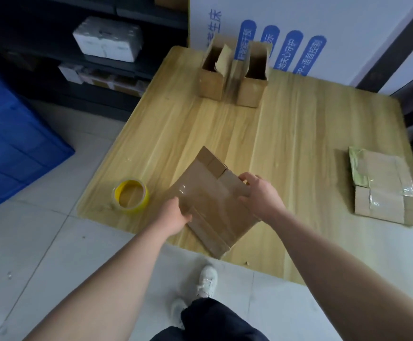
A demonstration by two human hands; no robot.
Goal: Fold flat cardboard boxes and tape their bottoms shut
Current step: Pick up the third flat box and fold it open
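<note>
Head view looks down on a flat brown cardboard box (212, 203), held low in the centre of the frame just over the near edge of a pale wood-grain table (286, 134). The left hand (175, 215) grips its lower-left edge, thumb on top and the other fingers hidden underneath. The right hand (259, 195) is clamped on the upper-right edge, fingers curled over it. Holding opposite edges like this looks like the set-up for pushing the flat sleeve open into a tube, so I judge the folding of this box is only starting. The cardboard is matte and creased along its flap lines, with a glossy strip of clear tape catching the light across its face. A roll of clear tape on a yellow core (131, 195) lies flat just left of the box, within easy reach for sealing the bottom. At the upper centre two upright open cardboard boxes (212, 77) (253, 80) stand side by side, probably finished ones set out of the way. A stack of flat, taped cardboard pieces (382, 190) waits at the right edge.
</note>
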